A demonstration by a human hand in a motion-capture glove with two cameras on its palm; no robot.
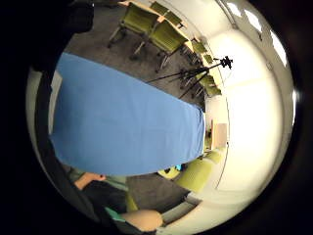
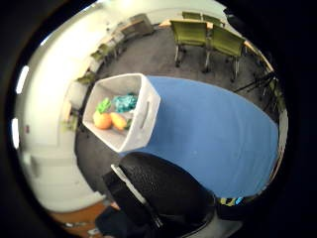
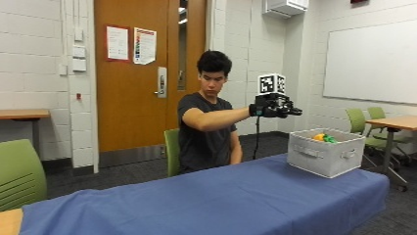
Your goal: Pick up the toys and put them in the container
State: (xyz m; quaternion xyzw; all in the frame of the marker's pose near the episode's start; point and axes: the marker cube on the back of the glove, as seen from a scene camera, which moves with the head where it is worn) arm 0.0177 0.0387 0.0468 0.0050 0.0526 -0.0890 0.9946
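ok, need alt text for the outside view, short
A seated person holds the gloved right hand raised in the air, above and short of a white fabric container at the end of a blue-covered table. Orange and green toys show over the container's rim; no toys lie on the cloth.

Matt blue tablecloth [image 3: 215, 196], fabric container [image 3: 324, 155]

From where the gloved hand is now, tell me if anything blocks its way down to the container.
Nothing visible does. The gloved right hand is raised in open air above the table, short of the grey container, whose open top already holds toys. Only bare blue cloth lies below.
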